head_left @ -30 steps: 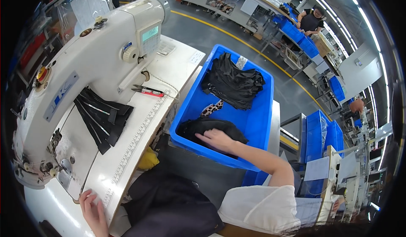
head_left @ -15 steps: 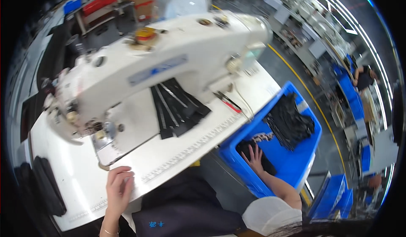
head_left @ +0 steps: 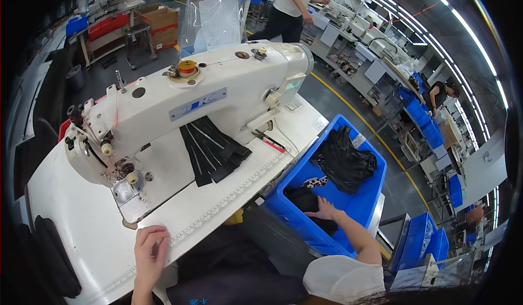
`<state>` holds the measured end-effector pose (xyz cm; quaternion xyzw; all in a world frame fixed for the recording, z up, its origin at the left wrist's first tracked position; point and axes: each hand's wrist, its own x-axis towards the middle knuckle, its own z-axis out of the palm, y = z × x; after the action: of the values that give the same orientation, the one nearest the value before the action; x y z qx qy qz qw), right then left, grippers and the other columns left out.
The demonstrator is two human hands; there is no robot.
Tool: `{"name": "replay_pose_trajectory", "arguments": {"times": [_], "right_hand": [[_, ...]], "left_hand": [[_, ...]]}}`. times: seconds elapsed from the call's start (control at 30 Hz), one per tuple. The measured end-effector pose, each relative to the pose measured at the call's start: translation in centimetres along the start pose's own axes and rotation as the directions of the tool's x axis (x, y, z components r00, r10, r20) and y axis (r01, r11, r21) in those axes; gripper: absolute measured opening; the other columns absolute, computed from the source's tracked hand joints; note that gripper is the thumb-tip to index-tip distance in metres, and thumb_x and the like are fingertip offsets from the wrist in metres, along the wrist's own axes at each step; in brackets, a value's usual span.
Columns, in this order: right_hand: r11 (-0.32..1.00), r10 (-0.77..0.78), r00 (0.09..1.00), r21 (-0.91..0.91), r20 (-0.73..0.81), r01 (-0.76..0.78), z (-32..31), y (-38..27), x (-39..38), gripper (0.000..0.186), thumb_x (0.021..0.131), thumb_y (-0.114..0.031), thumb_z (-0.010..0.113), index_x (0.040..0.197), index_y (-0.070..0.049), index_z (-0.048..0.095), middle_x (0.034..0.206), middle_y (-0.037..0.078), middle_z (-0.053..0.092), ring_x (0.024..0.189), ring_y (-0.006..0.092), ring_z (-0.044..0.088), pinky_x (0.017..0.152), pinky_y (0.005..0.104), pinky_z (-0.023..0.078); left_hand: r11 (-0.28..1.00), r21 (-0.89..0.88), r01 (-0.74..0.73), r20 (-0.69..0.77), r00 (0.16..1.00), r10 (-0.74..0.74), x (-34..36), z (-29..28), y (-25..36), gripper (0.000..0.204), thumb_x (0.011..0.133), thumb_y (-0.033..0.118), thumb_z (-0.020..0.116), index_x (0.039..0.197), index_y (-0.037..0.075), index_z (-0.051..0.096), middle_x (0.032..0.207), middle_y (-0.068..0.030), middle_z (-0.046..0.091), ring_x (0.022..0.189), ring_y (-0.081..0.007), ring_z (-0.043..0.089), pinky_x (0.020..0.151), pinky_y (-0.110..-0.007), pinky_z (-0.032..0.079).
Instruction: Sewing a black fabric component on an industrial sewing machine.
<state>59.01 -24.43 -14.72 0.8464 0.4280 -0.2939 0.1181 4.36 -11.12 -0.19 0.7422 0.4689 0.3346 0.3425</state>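
Observation:
My left hand (head_left: 151,250) rests on the white table's front edge (head_left: 185,234), fingers loosely curled and holding nothing. My right hand (head_left: 328,211) is inside a blue bin (head_left: 351,209), fingers apart on dark fabric (head_left: 300,199). Beside that fabric are a leopard-print piece (head_left: 315,182) and a heap of black cloth (head_left: 346,160). A white sewing machine (head_left: 152,103) stands on the table, with black strips (head_left: 212,158) fanned out beneath its arm. Red-handled snips (head_left: 269,141) lie to their right.
Dark folded fabric (head_left: 54,256) lies at the table's left end. A person in a white top (head_left: 287,0) is beyond the machine; a co-worker in black (head_left: 438,95) is at a bench on the right. More blue bins (head_left: 414,242) stand at lower right, cardboard boxes (head_left: 163,38) behind.
My view has swung left from the bin toward the machine, and a person now shows behind it. My right hand stays in the bin on the fabric, my left on the table edge.

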Motion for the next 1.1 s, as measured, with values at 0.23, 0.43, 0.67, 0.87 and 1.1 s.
{"name": "replay_pose_trajectory", "arguments": {"times": [0.23, 0.43, 0.67, 0.87, 1.1], "right_hand": [[0.98, -0.091, 0.996, 0.18, 0.018, 0.086, -0.6, 0.6, 3.1, 0.132, 0.054, -0.071, 0.075, 0.14, 0.011, 0.015, 0.143, 0.029, 0.025, 0.135, 0.0412, 0.026, 0.111, 0.0437, 0.026], [0.965, -0.03, 0.999, 0.26, 0.03, 0.021, -0.1, -0.3, 4.9, 0.135, 0.049, -0.064, 0.082, 0.137, 0.015, 0.016, 0.134, 0.03, 0.038, 0.129, 0.0403, 0.037, 0.107, 0.0422, 0.033], [0.858, -0.177, 0.972, 0.507, 0.152, 0.077, -1.1, -0.2, 4.4, 0.078, 0.057, -0.045, 0.085, 0.113, 0.004, 0.06, 0.105, 0.016, 0.065, 0.097, 0.0264, 0.062, 0.088, 0.0333, 0.047], [0.659, -0.291, 0.91, 0.752, 0.293, -0.031, -4.0, -0.1, 3.0, 0.057, 0.065, -0.027, 0.084, 0.111, -0.001, 0.064, 0.104, 0.008, 0.066, 0.094, 0.0183, 0.062, 0.083, 0.0292, 0.047], [0.548, -0.376, 0.895, 0.836, 0.24, 0.006, -4.0, 0.1, 3.1, 0.041, 0.069, -0.013, 0.081, 0.105, -0.001, 0.067, 0.099, 0.005, 0.068, 0.091, 0.0134, 0.061, 0.083, 0.027, 0.047]], "left_hand": [[0.968, 0.116, -0.225, 0.006, 0.974, 0.225, 0.0, 2.0, 0.6, 0.012, 0.077, -0.005, 0.061, 0.089, 0.0, 0.061, 0.097, -0.0125, 0.059, 0.088, -0.0262, 0.056, 0.074, -0.033, 0.046], [0.841, 0.011, -0.542, 0.423, 0.764, 0.487, 2.9, 11.5, 6.9, 0.041, 0.073, 0.011, 0.074, 0.111, 0.004, 0.062, 0.118, -0.0114, 0.059, 0.105, -0.0303, 0.057, 0.089, -0.039, 0.045], [0.668, -0.103, -0.737, 0.512, 0.537, 0.671, 8.5, 26.7, 8.8, 0.052, 0.072, 0.02, 0.075, 0.119, 0.011, 0.057, 0.127, -0.0122, 0.05, 0.125, -0.0326, 0.041, 0.106, -0.05, 0.028], [0.682, -0.045, -0.73, 0.491, 0.579, 0.651, 8.5, 28.9, 7.7, 0.035, 0.061, 0.001, 0.071, 0.094, 0.009, 0.061, 0.087, -0.0055, 0.052, 0.093, -0.0249, 0.053, 0.101, -0.046, 0.034], [0.676, -0.016, -0.737, 0.55, 0.558, 0.622, 9.0, 29.0, 8.4, 0.031, 0.065, 0.005, 0.073, 0.093, 0.009, 0.061, 0.086, -0.0056, 0.052, 0.091, -0.0247, 0.052, 0.1, -0.045, 0.035]]}}
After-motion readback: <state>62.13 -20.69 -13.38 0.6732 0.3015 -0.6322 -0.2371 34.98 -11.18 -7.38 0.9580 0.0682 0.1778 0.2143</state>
